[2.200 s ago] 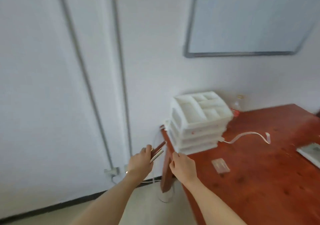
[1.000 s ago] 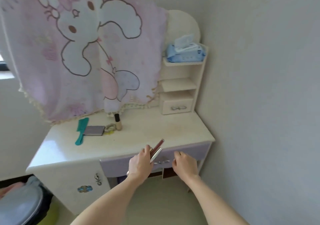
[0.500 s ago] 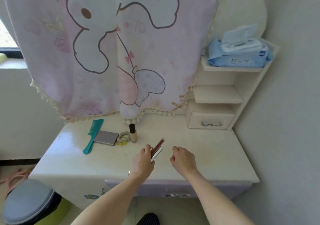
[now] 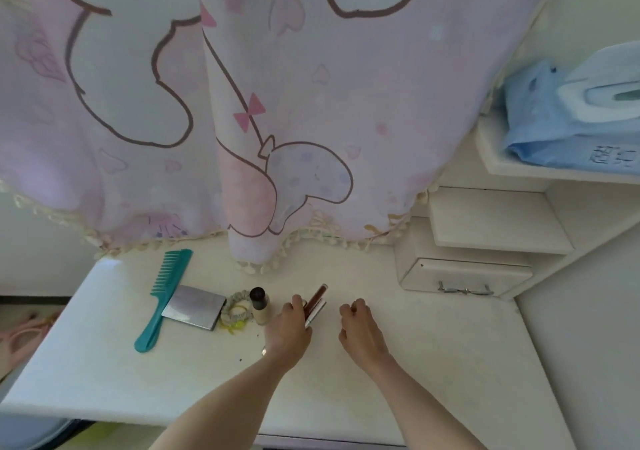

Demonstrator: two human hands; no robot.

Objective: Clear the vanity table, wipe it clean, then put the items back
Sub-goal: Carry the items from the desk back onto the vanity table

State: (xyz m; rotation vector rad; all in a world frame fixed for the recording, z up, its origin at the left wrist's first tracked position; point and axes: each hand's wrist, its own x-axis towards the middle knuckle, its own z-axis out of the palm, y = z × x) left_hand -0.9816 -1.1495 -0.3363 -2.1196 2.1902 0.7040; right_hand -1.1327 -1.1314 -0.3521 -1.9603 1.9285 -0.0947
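My left hand (image 4: pixel 289 332) is shut on two slim cosmetic tubes (image 4: pixel 316 302), one dark red and one silver, held just above the cream vanity table (image 4: pixel 433 363). My right hand (image 4: pixel 360 328) hovers beside it, fingers curled, holding nothing. On the table to the left lie a teal comb (image 4: pixel 162 297), a silver compact case (image 4: pixel 194 307), hair ties (image 4: pixel 235 313) and a small upright bottle with a dark cap (image 4: pixel 259 306), which stands right next to my left hand.
A pink cartoon cloth (image 4: pixel 242 103) hangs over the mirror down to the tabletop. At the right stands a shelf unit with a small drawer (image 4: pixel 464 276) and a blue pack of wet wipes (image 4: pixel 568 114) on top. Wall lies to the right.
The view swung from a red wooden table to the vanity and closed in. My hands, the left one still gripping the tubes, now sit over the vanity top.
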